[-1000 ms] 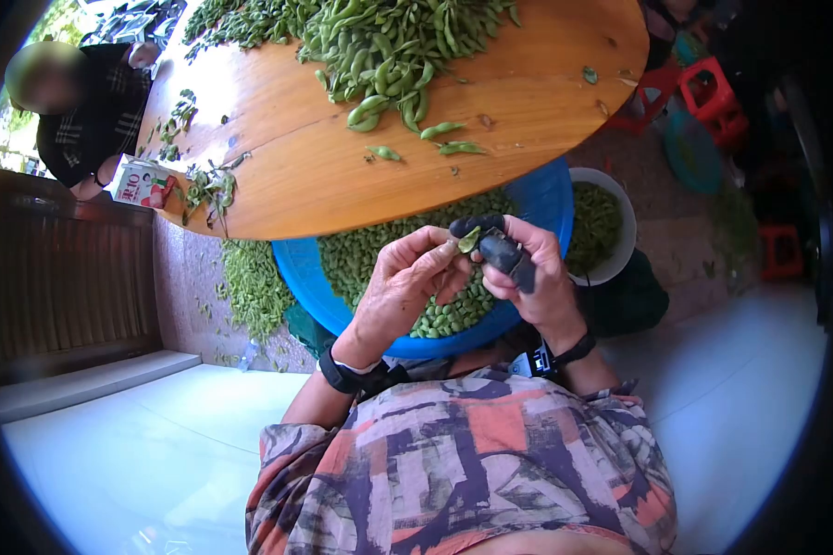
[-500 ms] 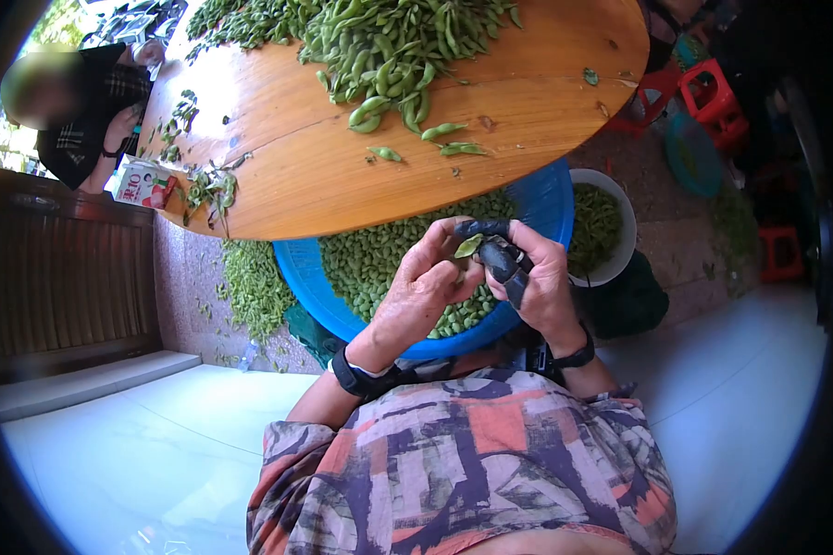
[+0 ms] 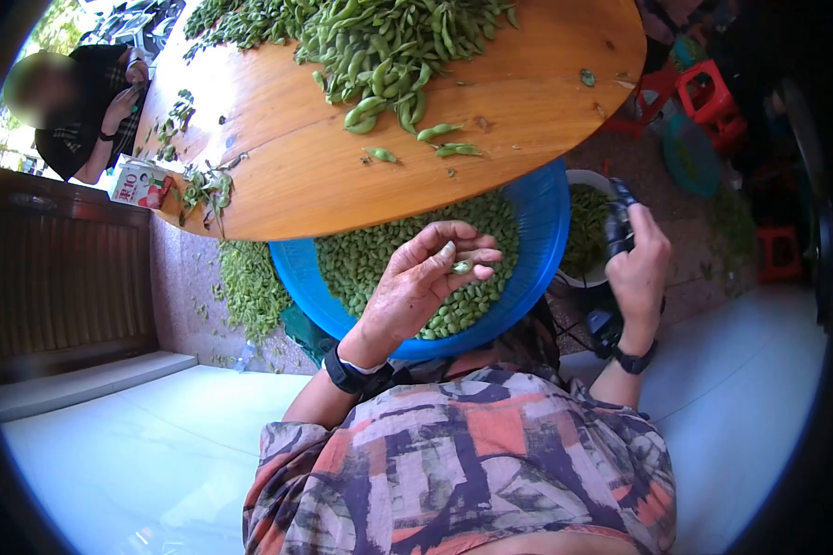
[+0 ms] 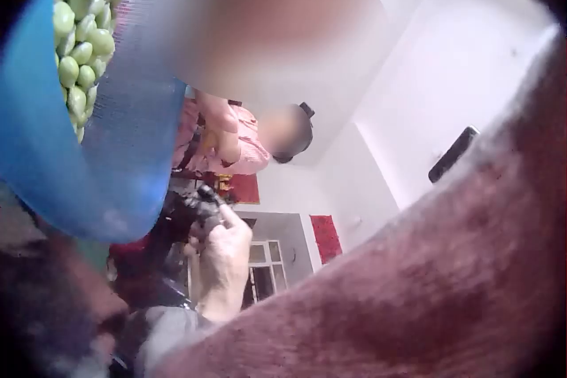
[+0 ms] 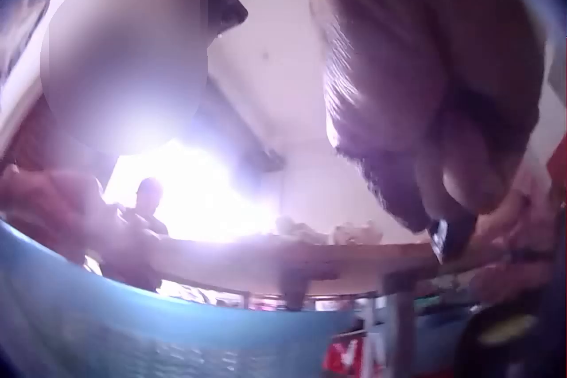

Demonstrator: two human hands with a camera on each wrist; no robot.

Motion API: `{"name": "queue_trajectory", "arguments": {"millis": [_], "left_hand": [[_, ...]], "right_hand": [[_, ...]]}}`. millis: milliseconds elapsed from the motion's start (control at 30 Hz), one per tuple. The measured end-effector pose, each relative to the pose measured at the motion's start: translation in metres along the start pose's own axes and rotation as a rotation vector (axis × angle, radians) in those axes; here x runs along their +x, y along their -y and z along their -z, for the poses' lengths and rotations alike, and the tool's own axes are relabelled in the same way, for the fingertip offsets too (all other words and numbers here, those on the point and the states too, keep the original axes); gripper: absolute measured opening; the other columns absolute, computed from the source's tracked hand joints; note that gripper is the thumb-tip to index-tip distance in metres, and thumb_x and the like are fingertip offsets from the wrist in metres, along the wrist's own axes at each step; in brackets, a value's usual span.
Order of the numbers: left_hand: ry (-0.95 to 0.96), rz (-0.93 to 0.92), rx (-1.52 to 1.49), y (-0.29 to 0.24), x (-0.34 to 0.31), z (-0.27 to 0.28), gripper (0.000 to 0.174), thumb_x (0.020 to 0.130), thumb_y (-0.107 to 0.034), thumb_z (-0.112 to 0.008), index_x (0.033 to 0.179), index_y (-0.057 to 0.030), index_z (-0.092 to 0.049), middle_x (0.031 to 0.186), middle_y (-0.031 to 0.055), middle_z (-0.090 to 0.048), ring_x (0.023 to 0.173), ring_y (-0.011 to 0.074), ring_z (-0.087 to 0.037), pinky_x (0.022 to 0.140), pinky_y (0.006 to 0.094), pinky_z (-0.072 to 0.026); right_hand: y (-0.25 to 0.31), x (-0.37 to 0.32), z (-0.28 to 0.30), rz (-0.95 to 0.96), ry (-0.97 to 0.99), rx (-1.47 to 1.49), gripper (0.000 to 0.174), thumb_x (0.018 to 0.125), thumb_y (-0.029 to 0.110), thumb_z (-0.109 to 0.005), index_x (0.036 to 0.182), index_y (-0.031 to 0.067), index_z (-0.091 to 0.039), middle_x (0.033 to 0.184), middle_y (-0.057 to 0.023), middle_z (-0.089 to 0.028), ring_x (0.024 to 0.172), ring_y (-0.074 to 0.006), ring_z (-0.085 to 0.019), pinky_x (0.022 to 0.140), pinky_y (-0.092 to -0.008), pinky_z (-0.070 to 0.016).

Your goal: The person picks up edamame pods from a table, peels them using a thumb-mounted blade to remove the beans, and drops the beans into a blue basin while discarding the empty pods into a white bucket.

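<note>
In the head view my left hand (image 3: 421,277) is over a large blue basin (image 3: 551,213) full of shelled green beans (image 3: 361,268). Its fingers curl around a small green bean (image 3: 462,266), which shows below the thumb. My right hand (image 3: 640,264) is off to the right, at the edge of a white bucket (image 3: 592,178) of green pod shells (image 3: 585,227). Black covers (image 3: 617,231) wrap its thumb and forefinger, which stand apart with nothing visible between them. The right wrist view shows this hand dark and close.
A wooden table (image 3: 296,176) bears a heap of soybean pods (image 3: 379,55), loose leaves and a white carton (image 3: 139,182). Pods lie on the floor at left (image 3: 250,287). Red stools (image 3: 713,97) stand at right. Another person (image 3: 88,106) sits at the table's far left.
Both hands were together at a green pod over the basin. My right hand has moved away right to the bucket; the left stays over the basin, and the pod no longer shows.
</note>
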State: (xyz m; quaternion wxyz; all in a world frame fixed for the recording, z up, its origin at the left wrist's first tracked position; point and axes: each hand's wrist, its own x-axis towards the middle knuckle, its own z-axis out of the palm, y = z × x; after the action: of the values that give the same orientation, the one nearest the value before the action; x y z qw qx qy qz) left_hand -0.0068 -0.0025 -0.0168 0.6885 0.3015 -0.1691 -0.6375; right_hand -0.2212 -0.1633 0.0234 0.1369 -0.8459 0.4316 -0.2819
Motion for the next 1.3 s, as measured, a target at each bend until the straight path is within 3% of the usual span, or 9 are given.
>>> {"name": "queue_trajectory", "arguments": {"millis": [133, 233, 333, 533, 700, 767, 900, 1133, 1300], "left_hand": [[0.035, -0.032, 0.020, 0.002, 0.000, -0.004, 0.031, 0.101, -0.012, -0.046, 0.128, 0.0016, -0.048, 0.129, 0.0198, -0.054, 0.120, 0.0284, -0.055, 0.103, 0.0396, -0.0453], [-0.003, -0.035, 0.049, 0.005, -0.001, -0.001, 0.031, 0.100, -0.010, -0.046, 0.129, 0.0017, -0.048, 0.130, 0.0192, -0.054, 0.123, 0.0281, -0.052, 0.105, 0.0405, -0.0432], [-0.040, -0.044, 0.003, 0.004, -0.002, -0.001, 0.032, 0.099, -0.008, -0.048, 0.130, 0.0018, -0.048, 0.129, 0.0178, -0.055, 0.121, 0.0261, -0.054, 0.105, 0.0406, -0.0425], [-0.025, -0.055, -0.252, 0.012, -0.003, 0.020, 0.030, 0.097, -0.006, -0.050, 0.125, 0.0032, -0.052, 0.124, 0.0149, -0.059, 0.114, 0.0233, -0.058, 0.102, 0.0382, -0.0457], [-0.048, 0.027, 0.733, -0.007, -0.014, 0.014, 0.022, 0.092, 0.002, -0.056, 0.113, 0.0008, -0.061, 0.114, 0.0049, -0.064, 0.109, 0.0172, -0.059, 0.098, 0.0309, -0.0465], [-0.087, -0.021, 0.755, -0.022, -0.016, 0.001, 0.019, 0.089, 0.005, -0.058, 0.106, -0.0006, -0.065, 0.106, 0.0058, -0.068, 0.104, 0.0171, -0.063, 0.091, 0.0287, -0.0498], [-0.115, -0.531, 1.570, -0.072, -0.013, -0.004, 0.017, 0.082, 0.006, -0.062, 0.096, -0.0006, -0.068, 0.086, 0.0124, -0.068, 0.080, 0.0266, -0.068, 0.071, 0.0317, -0.0531], [-0.223, -0.694, 1.820, -0.110, 0.038, 0.022, 0.020, 0.078, 0.006, -0.062, 0.096, -0.0022, -0.067, 0.096, 0.0151, -0.061, 0.086, 0.0318, -0.063, 0.074, 0.0386, -0.0513], [-0.213, -0.849, 1.888, -0.112, 0.058, 0.029, 0.017, 0.080, 0.002, -0.066, 0.096, -0.0030, -0.069, 0.096, 0.0121, -0.063, 0.080, 0.0240, -0.064, 0.071, 0.0330, -0.0504]], "right_hand": [[0.048, -0.015, -0.027, 0.313, 0.114, 0.441, 0.022, 0.070, -0.004, -0.066, 0.090, -0.0008, -0.057, 0.077, -0.0153, -0.053, 0.068, -0.0317, -0.059, 0.061, -0.0395, -0.0463], [0.073, -0.020, -0.045, 0.399, 0.262, 0.562, 0.045, 0.066, -0.011, -0.062, 0.111, -0.0029, -0.060, 0.089, -0.0177, -0.058, 0.078, -0.0346, -0.063, 0.066, -0.0404, -0.0538], [0.075, -0.025, -0.062, 0.501, 0.230, 0.519, 0.041, 0.063, -0.012, -0.061, 0.104, -0.0054, -0.060, 0.088, -0.0193, -0.058, 0.078, -0.0353, -0.064, 0.064, -0.0394, -0.0557], [0.081, -0.027, -0.062, 0.347, 0.132, 0.514, 0.032, 0.070, -0.009, -0.063, 0.101, -0.0030, -0.062, 0.085, -0.0175, -0.059, 0.074, -0.0349, -0.063, 0.062, -0.0386, -0.0519], [0.070, -0.017, -0.057, 0.160, 0.103, 0.656, 0.022, 0.074, -0.001, -0.067, 0.096, -0.0021, -0.063, 0.076, -0.0160, -0.058, 0.067, -0.0329, -0.060, 0.062, -0.0378, -0.0479], [0.043, -0.015, -0.044, 0.178, 0.088, 0.519, 0.014, 0.078, 0.002, -0.065, 0.092, -0.0022, -0.062, 0.077, -0.0159, -0.059, 0.065, -0.0341, -0.058, 0.061, -0.0388, -0.0469], [0.009, -0.005, -0.008, -0.101, -0.155, -0.118, 0.015, 0.084, 0.002, -0.059, 0.098, -0.0014, -0.061, 0.086, -0.0213, -0.064, 0.076, -0.0407, -0.061, 0.067, -0.0454, -0.0472], [0.000, -0.007, -0.004, -0.138, -0.111, 0.028, 0.039, 0.071, -0.009, -0.049, 0.108, -0.0013, -0.060, 0.091, -0.0242, -0.063, 0.089, -0.0424, -0.062, 0.078, -0.0451, -0.0493], [0.032, -0.002, -0.024, 0.059, -0.084, 0.259, 0.015, 0.080, 0.000, -0.058, 0.095, -0.0029, -0.060, 0.087, -0.0203, -0.062, 0.079, -0.0377, -0.063, 0.073, -0.0381, -0.0495]]}}
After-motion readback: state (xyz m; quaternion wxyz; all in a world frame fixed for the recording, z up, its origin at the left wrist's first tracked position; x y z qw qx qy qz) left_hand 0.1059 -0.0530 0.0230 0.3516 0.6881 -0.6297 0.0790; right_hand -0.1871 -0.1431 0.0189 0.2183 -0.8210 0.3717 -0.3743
